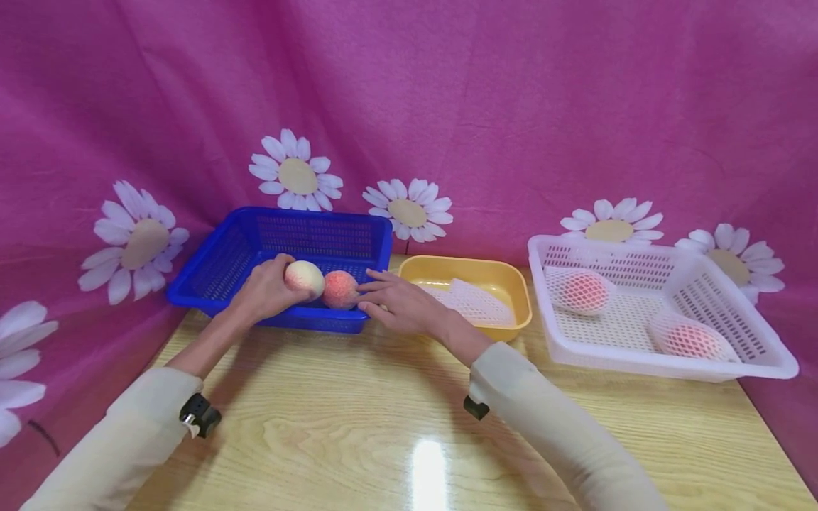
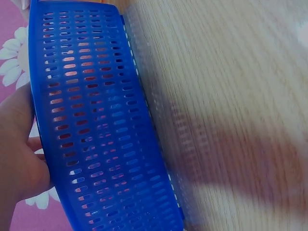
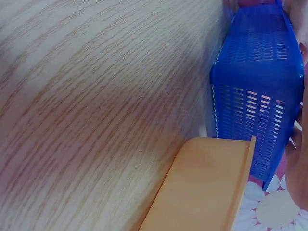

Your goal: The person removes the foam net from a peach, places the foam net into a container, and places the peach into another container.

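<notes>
My left hand [image 1: 265, 287] grips a pale, cream-coloured peach [image 1: 304, 279] above the front part of the blue basket [image 1: 358, 323]. Just right of it, inside the basket, is a redder peach [image 1: 341, 289]. My right hand [image 1: 405, 301] reaches over the basket's right front corner, its fingers fairly straight beside the red peach; whether they touch it I cannot tell. In the left wrist view the basket's slotted wall [image 2: 96, 125] hides both peaches' shapes, and part of my left hand [image 2: 24, 149] shows at the rim. The right wrist view catches only an edge of my right hand [image 3: 298, 168].
A yellow tray [image 1: 520, 312] holding white foam nets [image 1: 476, 301] stands right of the blue basket. Farther right is a white basket [image 1: 556, 341] with two netted peaches, one at left [image 1: 584, 293] and one at right [image 1: 693, 341]. A pink flowered cloth [image 1: 486, 128] hangs behind the wooden table [image 1: 332, 426].
</notes>
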Available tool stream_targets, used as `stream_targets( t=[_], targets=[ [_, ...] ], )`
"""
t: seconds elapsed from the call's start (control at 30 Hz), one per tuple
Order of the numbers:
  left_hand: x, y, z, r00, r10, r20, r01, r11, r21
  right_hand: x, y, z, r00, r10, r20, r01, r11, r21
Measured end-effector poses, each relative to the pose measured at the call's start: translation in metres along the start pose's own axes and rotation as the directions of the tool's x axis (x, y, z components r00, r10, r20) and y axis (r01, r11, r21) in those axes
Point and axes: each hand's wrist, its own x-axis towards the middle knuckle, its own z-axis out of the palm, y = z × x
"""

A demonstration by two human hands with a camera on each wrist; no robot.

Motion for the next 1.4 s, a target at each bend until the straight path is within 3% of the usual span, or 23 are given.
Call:
stream_targets(
  t=[0.2, 0.47, 0.8, 1.2, 1.4],
  targets=[
    [0.004, -0.001, -0.002, 0.998, -0.041, 0.053, 0.040, 0.999, 0.026, -0.001, -0.001, 0.000, 1.000, 0.007, 0.003, -0.007, 1.000, 0.023],
    [0.005, 0.002, -0.004, 0.981, -0.121, 0.150, 0.112, 0.992, 0.066, 0.000, 0.000, 0.000, 1.000, 0.017, 0.010, -0.017, 1.000, 0.026],
    [0.007, 0.004, -0.005, 0.942, -0.197, 0.271, 0.163, 0.977, 0.141, 0.000, 0.000, 0.002, 1.000, 0.018, 0.015, -0.018, 0.999, 0.032],
    [0.011, 0.005, -0.005, 0.921, -0.210, 0.327, 0.170, 0.974, 0.148, 0.001, -0.002, -0.001, 1.000, 0.007, 0.022, -0.007, 1.000, 0.007],
    [0.010, 0.007, -0.008, 0.929, -0.188, 0.319, 0.150, 0.979, 0.140, 0.002, -0.002, -0.001, 1.000, -0.017, 0.008, 0.017, 1.000, -0.006]
  ],
)
